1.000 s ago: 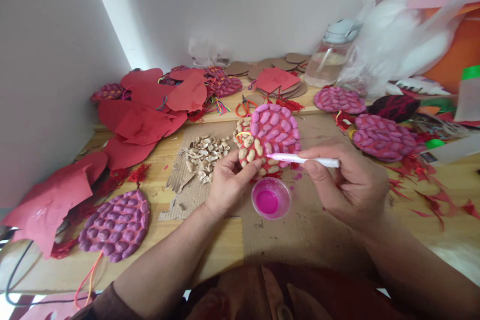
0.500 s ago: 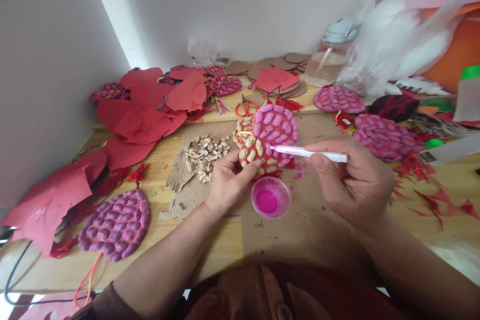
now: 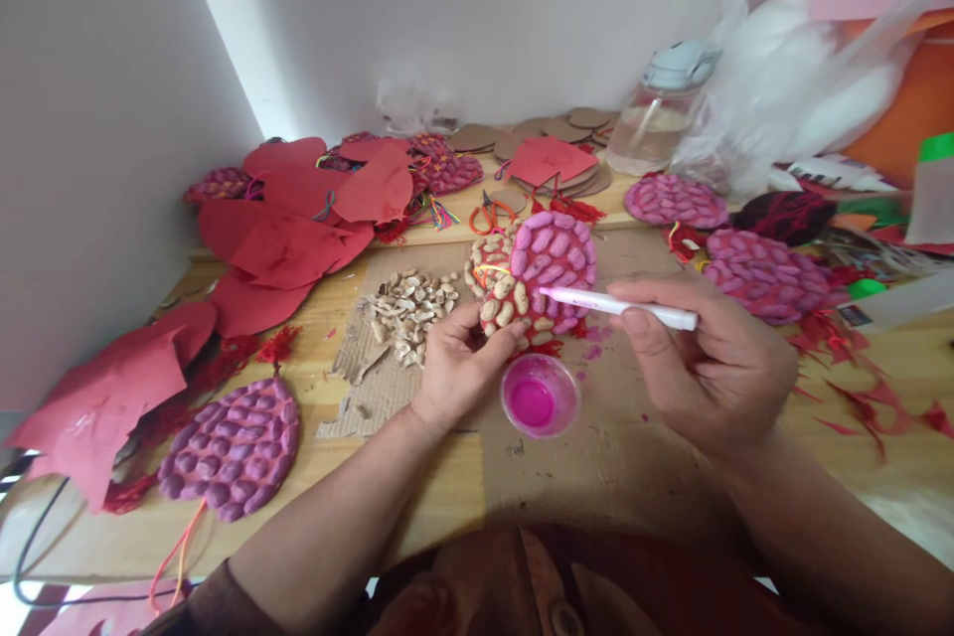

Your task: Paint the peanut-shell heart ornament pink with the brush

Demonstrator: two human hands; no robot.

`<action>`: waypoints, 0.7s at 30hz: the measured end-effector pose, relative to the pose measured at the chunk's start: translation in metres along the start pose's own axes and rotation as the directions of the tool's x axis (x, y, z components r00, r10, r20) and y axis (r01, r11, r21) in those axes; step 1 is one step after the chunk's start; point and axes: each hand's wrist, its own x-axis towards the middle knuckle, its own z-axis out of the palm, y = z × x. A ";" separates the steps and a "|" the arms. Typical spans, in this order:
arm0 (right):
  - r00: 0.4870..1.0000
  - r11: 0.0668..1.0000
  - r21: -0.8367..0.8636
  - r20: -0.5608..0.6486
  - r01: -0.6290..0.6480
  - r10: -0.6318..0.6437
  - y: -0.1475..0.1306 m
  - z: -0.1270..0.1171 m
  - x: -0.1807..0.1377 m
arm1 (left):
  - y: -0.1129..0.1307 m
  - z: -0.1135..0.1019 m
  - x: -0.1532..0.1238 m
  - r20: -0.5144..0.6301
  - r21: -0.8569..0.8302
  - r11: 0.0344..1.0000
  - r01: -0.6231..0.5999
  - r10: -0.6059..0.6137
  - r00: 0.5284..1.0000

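My left hand grips the lower left edge of a round peanut-shell disc, tilted up off the table. Most of its shells are painted pink; those at the lower left are bare tan. My right hand pinches a white paintbrush, its tip touching the disc near the middle. A small clear cup of pink paint stands just below the disc, between my hands.
A pile of loose peanut shells lies on brown cardboard. Finished purple discs lie at the left and right. Red paper cutouts, orange scissors, a water bottle and a plastic bag crowd the back.
The brush tip has shifted slightly right and up on the disc. My left hand has tilted the disc a little. The paint cup stays put.
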 end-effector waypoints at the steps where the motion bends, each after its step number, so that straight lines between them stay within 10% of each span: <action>1: 1.000 1.000 0.009 0.012 -0.004 0.003 0.000 0.000 0.000 | -0.001 0.000 0.000 -0.003 0.000 1.000 0.006 -0.006 1.000; 11: 0.982 0.968 0.160 0.043 -0.191 0.187 0.007 0.000 -0.001 | 0.001 0.003 0.001 -0.023 -0.113 0.993 0.039 -0.042 0.999; 21: 0.998 0.997 -0.040 0.020 0.066 -0.066 0.000 0.003 0.000 | 0.001 0.002 -0.002 -0.003 -0.041 0.999 -0.005 0.005 1.000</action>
